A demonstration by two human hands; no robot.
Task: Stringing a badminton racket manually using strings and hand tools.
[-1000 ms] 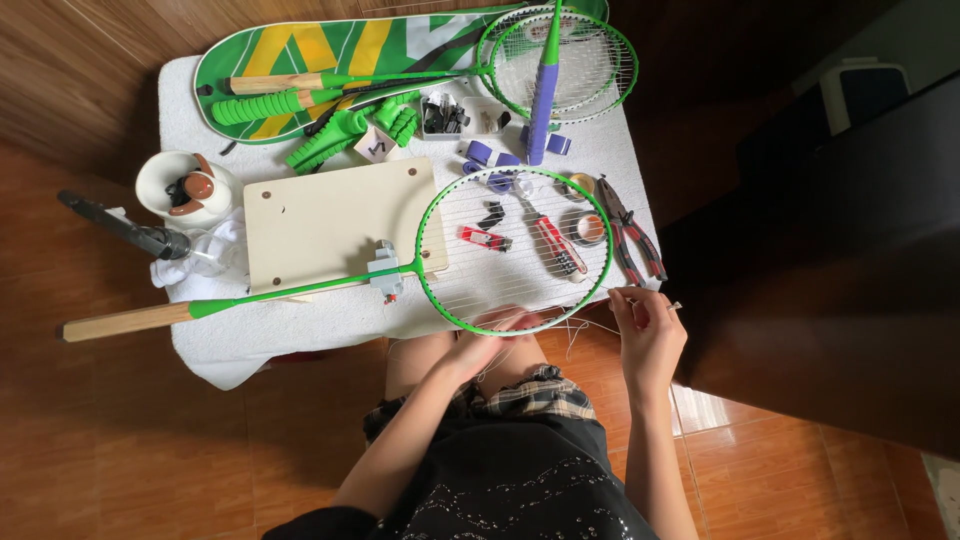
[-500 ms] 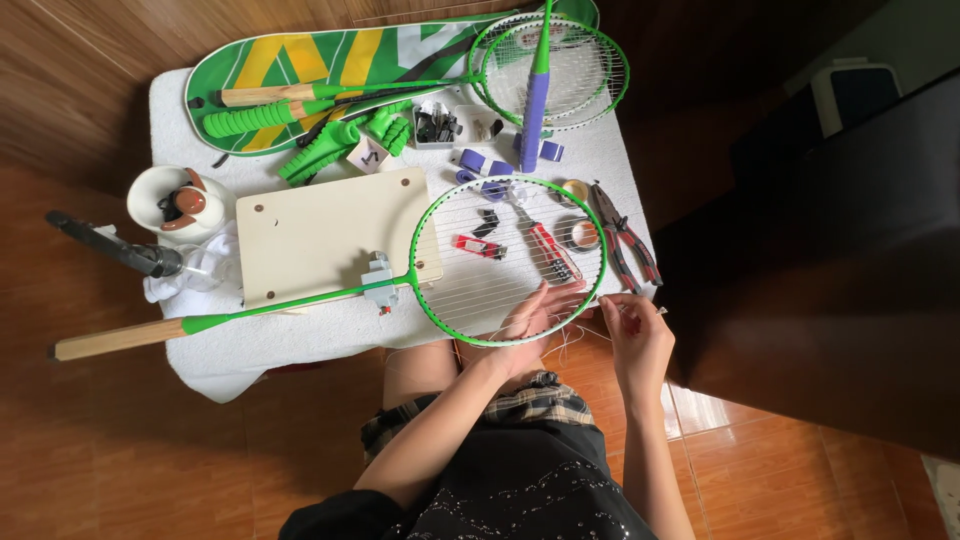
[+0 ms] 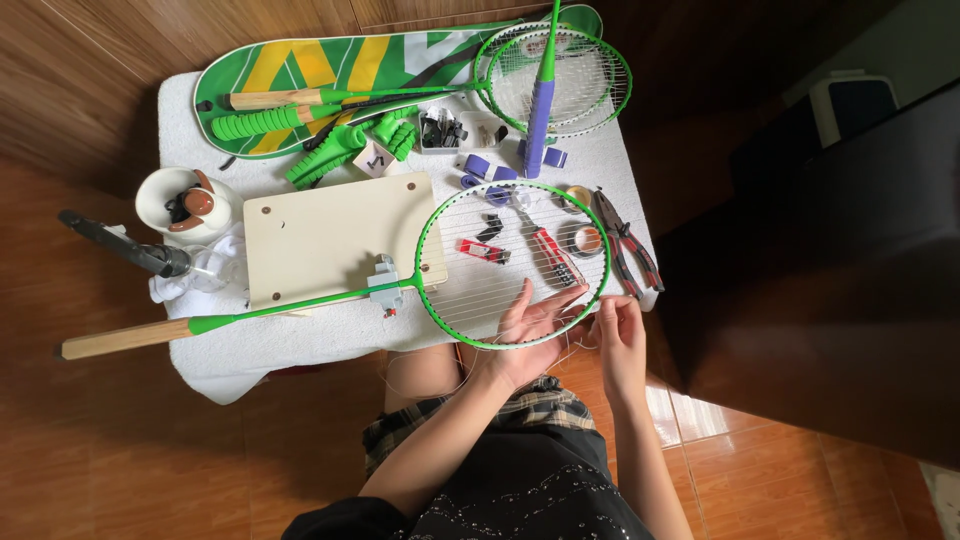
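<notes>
Two hands work at the near right edge of the worktop [image 3: 300, 350], on the head of a green racket [image 3: 512, 262] whose wooden handle reaches past the left edge. We see the left hand [image 3: 530, 335] laid flat under or against the strings, fingers spread wide and gripping nothing. The right hand [image 3: 618, 335] sits just beside the frame's rim with fingers narrowed as if pinching a thin loose string [image 3: 430, 385]; whether it truly holds it we cannot tell.

Risks, as we judge them: the slack string loops down off the near edge and could snag or kink. The racket head lies over small clips and a red tool [image 3: 484, 252], so a hard pull might drag them or shift the frame. The pliers [image 3: 625, 245] lie close to the right edge and could be knocked off.

Containers: a white cup [image 3: 180, 205] near the left edge holds brown and dark items; a small clear tray [image 3: 445, 132] toward the far edge holds dark small parts.
</notes>
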